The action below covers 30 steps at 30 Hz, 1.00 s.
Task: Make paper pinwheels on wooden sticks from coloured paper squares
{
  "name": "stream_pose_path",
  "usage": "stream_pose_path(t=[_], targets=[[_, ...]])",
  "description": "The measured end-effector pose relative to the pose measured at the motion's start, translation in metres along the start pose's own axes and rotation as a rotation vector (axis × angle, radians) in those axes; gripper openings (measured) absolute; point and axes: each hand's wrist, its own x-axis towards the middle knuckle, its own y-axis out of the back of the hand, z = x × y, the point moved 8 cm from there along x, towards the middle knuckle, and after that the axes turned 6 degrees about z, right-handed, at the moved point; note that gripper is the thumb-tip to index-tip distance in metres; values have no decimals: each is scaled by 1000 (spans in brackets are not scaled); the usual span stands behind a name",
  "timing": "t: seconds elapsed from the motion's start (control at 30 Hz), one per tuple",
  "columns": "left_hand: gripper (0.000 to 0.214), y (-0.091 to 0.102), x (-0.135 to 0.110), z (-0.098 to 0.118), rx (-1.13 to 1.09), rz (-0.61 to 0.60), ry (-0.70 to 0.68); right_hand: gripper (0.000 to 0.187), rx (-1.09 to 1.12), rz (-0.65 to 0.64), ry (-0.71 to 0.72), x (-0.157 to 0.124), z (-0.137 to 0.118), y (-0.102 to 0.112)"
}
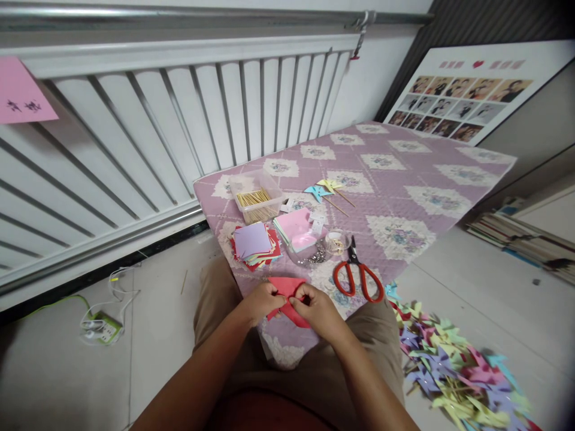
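Both my hands pinch a red paper piece [287, 287] above the near corner of the table. My left hand [263, 302] is closed on its left side, thumb toward the middle. From the right, my right hand [317, 308] grips the same paper, fingertips meeting near its centre. The paper's corners look partly folded inward; the fingers hide its middle. Just beyond lie a stack of coloured paper squares [254, 240], a clear dish of small metal pins [314, 254] and a small round tub [336, 242]. Red-handled scissors [358, 276] rest right of my right hand.
A clear plastic box of thin sticks [257, 200] stands farther back, near pink paper sheets [294, 227]. A blue pinwheel [318, 191] and a yellow pinwheel [330, 185] lie behind. Many finished pinwheels [449, 359] pile on the floor at right. A radiator [179, 120] borders the table.
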Motion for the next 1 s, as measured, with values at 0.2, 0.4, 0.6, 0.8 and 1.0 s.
stream_pose_path(t=[0.2, 0.4, 0.6, 0.8, 1.0], targets=[[17, 1, -1, 0, 1, 16, 10, 17, 35, 37, -32, -1, 0, -1], [18, 3, 3, -7, 19, 34, 13, 41, 73, 104, -79, -2, 0, 0], [16, 5, 4, -9, 25, 45, 11, 82, 148, 133, -183, -3, 9, -2], [10, 3, 0, -4, 14, 24, 15, 86, 161, 126, -219, -4, 8, -5], [14, 1, 2, -6, -39, -10, 21, 82, 134, 170, -203, -4, 17, -5]])
